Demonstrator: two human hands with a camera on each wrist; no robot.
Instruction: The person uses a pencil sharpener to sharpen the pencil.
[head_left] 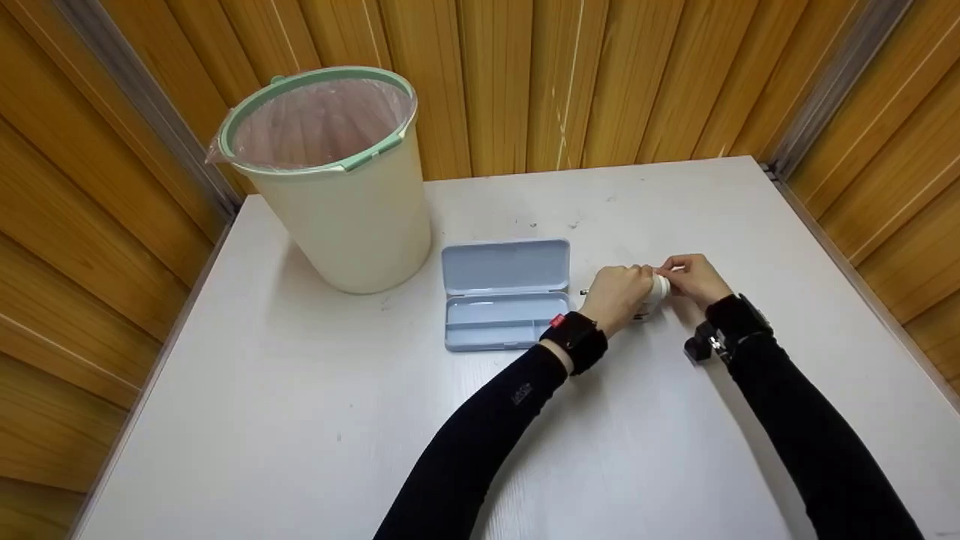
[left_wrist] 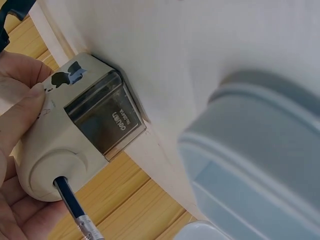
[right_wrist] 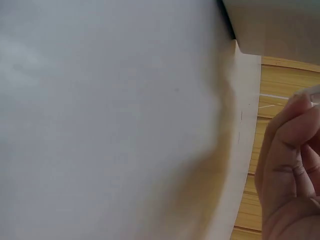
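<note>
My left hand [head_left: 619, 296] grips a white rotary pencil sharpener [head_left: 656, 295] on the right side of the table. In the left wrist view, the sharpener's body [left_wrist: 55, 132] has dark chipped patches and a see-through shavings drawer [left_wrist: 111, 120]. A dark blue pencil [left_wrist: 71, 200] sticks out of its round front hole. On the opposite end, my right hand [head_left: 696, 279] pinches with thumb and fingertips. A small pale part [right_wrist: 315, 94], likely the crank knob, shows at those fingertips in the right wrist view; most of it is cut off.
A light blue pencil case [head_left: 506, 268] lies with its lid up, left of my left hand. Behind it to the left stands a cream bin [head_left: 352, 232] with a green rim and pink liner. Wood-panelled walls [head_left: 495, 82] bound the white table [head_left: 300, 420].
</note>
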